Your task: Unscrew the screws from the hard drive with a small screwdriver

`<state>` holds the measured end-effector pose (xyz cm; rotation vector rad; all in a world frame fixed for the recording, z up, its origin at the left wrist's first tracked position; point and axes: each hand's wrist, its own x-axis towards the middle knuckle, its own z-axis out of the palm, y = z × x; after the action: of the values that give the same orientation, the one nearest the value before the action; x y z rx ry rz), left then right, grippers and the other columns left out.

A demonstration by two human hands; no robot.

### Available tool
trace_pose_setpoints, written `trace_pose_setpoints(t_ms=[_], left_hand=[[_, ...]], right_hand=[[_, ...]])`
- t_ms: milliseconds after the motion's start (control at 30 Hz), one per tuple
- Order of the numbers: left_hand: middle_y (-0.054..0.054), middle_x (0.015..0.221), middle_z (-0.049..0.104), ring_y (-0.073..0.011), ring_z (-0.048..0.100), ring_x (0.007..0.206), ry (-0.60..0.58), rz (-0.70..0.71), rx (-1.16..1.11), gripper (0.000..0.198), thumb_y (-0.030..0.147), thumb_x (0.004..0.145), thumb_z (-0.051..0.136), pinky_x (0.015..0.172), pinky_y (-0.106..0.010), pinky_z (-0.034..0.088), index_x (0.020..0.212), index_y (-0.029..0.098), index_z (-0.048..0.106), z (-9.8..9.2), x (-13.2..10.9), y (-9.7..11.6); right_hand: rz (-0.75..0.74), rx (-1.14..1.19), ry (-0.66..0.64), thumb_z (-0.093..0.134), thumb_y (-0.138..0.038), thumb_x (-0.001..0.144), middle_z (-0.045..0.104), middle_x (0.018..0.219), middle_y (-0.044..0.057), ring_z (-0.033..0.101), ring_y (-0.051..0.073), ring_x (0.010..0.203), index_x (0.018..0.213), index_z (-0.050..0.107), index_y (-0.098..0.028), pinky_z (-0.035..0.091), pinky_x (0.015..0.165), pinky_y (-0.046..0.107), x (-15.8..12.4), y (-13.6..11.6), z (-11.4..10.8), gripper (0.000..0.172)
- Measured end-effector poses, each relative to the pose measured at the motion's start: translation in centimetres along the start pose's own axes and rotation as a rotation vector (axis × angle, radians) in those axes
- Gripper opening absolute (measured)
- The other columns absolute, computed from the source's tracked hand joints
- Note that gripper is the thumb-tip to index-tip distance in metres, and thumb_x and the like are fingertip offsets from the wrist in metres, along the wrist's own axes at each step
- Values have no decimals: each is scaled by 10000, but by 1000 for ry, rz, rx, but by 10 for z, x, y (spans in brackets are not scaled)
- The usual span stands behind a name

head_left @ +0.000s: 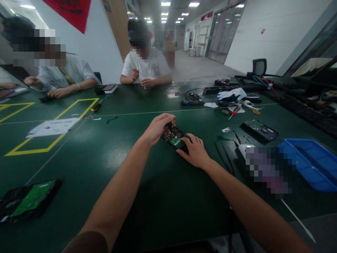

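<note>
A black hard drive with a green circuit board lies on the green table in front of me. My left hand curls over its far end, fingers closed around a small yellow-tipped tool that I can barely make out. My right hand rests on the drive's near right corner, fingers pressing down on it and holding it in place.
Another drive lies to the right, beside a blue tray. A third drive sits at the near left. A red screwdriver, gloves and cables lie farther back. Two people sit across the table. Yellow tape outlines a paper sheet.
</note>
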<state>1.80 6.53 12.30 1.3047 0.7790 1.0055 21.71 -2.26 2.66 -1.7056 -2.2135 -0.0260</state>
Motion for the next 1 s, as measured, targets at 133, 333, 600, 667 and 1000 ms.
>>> trace_pose_setpoints(t_ms=[133,333,600,667,1000], left_hand=[[-71,954,684,-203,699,862,-3,-40,-101,199,347,858,703,553,-245,464,968,193,641,1,0,-2],[-106,1011,716,-229,723,903,1,-52,-117,198,346,848,670,580,-261,494,930,169,634,0,1,-3],[-128,1025,703,-221,640,931,33,30,32,234,337,850,597,593,-267,485,851,151,740,-2,3,-4],[-127,1043,696,-213,637,913,37,35,56,238,342,859,596,588,-264,481,872,153,742,-1,1,-2],[-72,938,678,-231,731,858,50,-27,-92,226,362,836,666,565,-266,502,951,176,610,0,2,-3]], right_hand=[[-2,3,-5,494,-644,979,428,1551,169,462,395,1344,1422,544,-244,381,1076,564,0,0,0,598],[8,9,-18,491,-638,983,422,1559,168,451,398,1360,1422,541,-242,366,1091,577,0,-1,-2,593],[9,18,-15,484,-645,984,433,1552,154,458,392,1363,1428,535,-259,362,1104,585,0,0,-2,590],[10,18,-20,488,-645,982,433,1551,152,455,396,1365,1430,534,-264,359,1105,593,0,0,-2,590],[7,22,-11,495,-639,983,425,1555,173,457,395,1363,1415,543,-242,361,1100,588,0,-1,-2,589]])
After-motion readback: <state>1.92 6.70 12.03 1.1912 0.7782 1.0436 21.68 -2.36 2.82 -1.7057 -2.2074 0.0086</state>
